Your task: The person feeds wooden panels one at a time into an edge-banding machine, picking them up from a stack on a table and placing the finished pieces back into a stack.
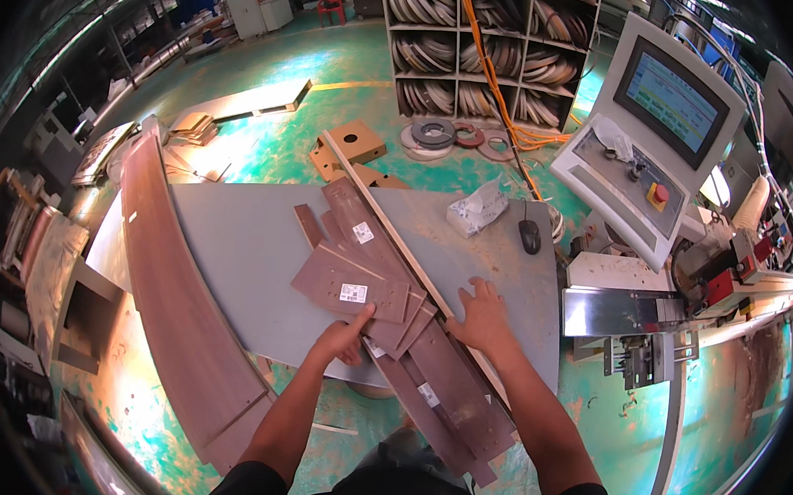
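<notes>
My left hand (344, 339) grips the near edge of a small brown board (325, 282) with a white label, thumb on top and fingers curled below. Similar small boards (414, 327) lie fanned out beneath it. They rest across a stack of long brown boards (452, 376) lying slantwise over the grey table (248, 265) and past its near edge. Along the stack's right side runs a long strip with a pale edge (396, 234). My right hand (483, 320) is open beside that strip, fingers apart, its thumb close to or touching the edge.
Long brown panels (174, 269) lie along the table's left side. A plastic packet (477, 207) and a black mouse (530, 237) sit at the far right. A machine console (658, 128) stands to the right, and a rack (456, 86) of edging coils behind.
</notes>
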The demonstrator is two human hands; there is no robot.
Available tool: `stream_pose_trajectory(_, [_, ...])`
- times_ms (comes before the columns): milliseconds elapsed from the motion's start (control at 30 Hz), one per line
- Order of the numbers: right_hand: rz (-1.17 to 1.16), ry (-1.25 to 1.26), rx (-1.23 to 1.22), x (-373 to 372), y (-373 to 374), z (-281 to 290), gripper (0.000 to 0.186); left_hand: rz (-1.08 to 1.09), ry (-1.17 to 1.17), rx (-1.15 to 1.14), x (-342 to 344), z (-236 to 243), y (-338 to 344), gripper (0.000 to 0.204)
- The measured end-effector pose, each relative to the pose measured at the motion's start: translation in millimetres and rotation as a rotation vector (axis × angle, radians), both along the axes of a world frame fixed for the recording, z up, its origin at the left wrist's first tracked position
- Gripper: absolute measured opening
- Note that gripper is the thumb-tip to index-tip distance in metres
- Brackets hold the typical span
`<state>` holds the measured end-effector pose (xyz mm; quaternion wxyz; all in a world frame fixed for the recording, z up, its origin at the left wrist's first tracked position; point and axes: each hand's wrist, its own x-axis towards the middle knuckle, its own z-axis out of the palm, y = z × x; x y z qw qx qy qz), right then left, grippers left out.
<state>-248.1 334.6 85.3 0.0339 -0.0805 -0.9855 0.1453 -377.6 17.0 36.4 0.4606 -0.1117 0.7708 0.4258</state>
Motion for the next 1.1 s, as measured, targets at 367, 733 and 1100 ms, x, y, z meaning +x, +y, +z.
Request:
stream_pose_trajectory(367, [0.355,0.154,-0.165,-117,-106,-15,0.092,0.047,0.265,-0.049,-30,-10,-18,0.108])
stream_pose_trajectory(733, [0.018,0.358,-0.512,-3,-65,24,0.095,0.415,0.979,-0.283,58,-52,-42,0.071])
stream_pose_trajectory(1100, [-0.551,0.546,-1.15,365,51,-10,0.059,0.474,1.346,-0.561,133,-39,9,0.07])
